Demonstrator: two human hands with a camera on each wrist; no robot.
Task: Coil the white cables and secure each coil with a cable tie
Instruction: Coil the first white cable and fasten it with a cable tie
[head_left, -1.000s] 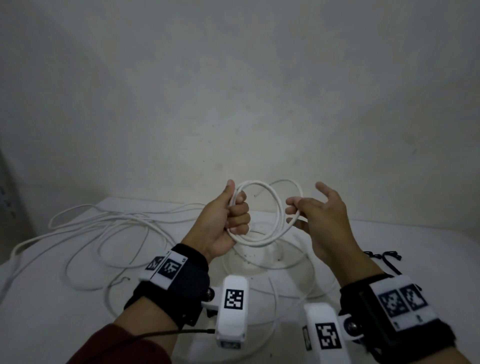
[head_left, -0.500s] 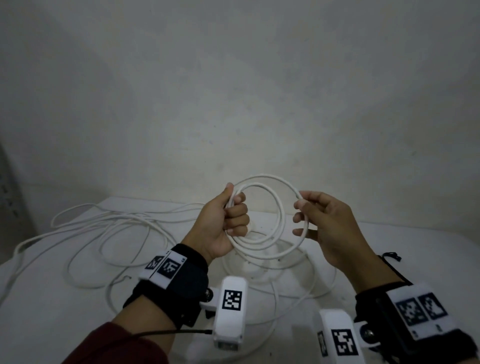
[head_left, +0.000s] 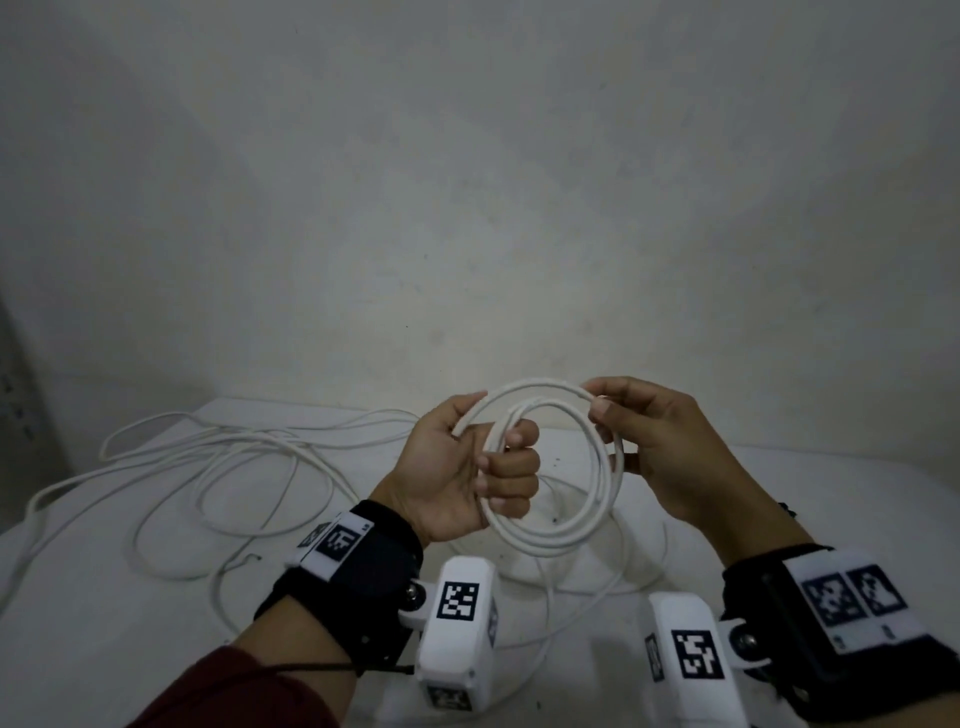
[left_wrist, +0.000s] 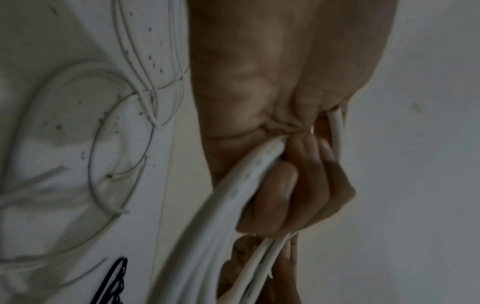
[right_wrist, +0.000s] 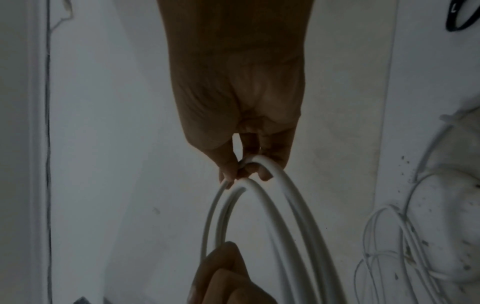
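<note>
A white cable coil (head_left: 558, 530) of a few loops is held up above the table. My left hand (head_left: 483, 467) grips the coil's left side in a fist, seen close in the left wrist view with the strands (left_wrist: 241, 185) passing under curled fingers (left_wrist: 306, 185). My right hand (head_left: 623, 415) pinches the top right arc of the coil between thumb and fingertips; the right wrist view shows the loops (right_wrist: 285, 205) hanging from that pinch. Black cable ties (left_wrist: 114, 281) lie on the table, mostly hidden behind my right arm in the head view.
Long loose white cable (head_left: 223, 457) sprawls in loops over the left half of the white table (head_left: 104, 623). More slack cable (head_left: 597, 592) runs under the coil. A plain wall (head_left: 467, 208) stands close behind the table.
My right hand has carried a fresh loop up and over to the coil's top right, and the coil has grown wider. The left hand kept its grip in place.
</note>
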